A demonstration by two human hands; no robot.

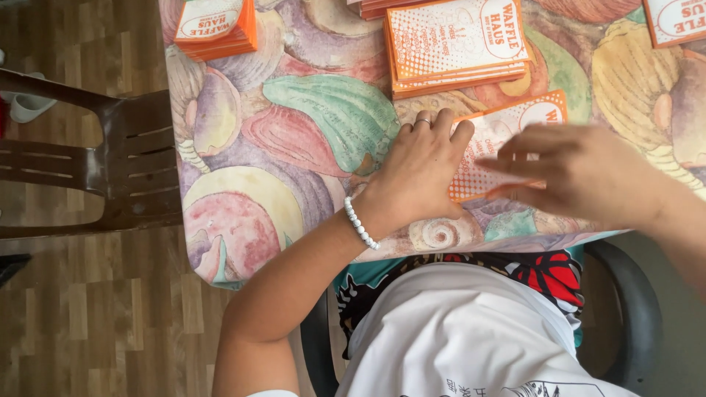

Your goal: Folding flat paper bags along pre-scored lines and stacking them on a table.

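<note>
While both hands [419,173] [581,173] press flat, fingers spread, shell-patterned tablecloth [294,147] meets wood floor [95,316].

A flat orange-and-white paper sleeve [507,143] lies near, at centre. Behind it stands a stack of sleeves [457,45]; smaller stacks sit far left [217,28] and far right [675,20].

The table [309,125] is covered with a cloth printed with big pastel shells; on it lie several stacks of orange paper sleeves [456,44]. One single flat sleeve [507,129] lies near the front edge.
</note>
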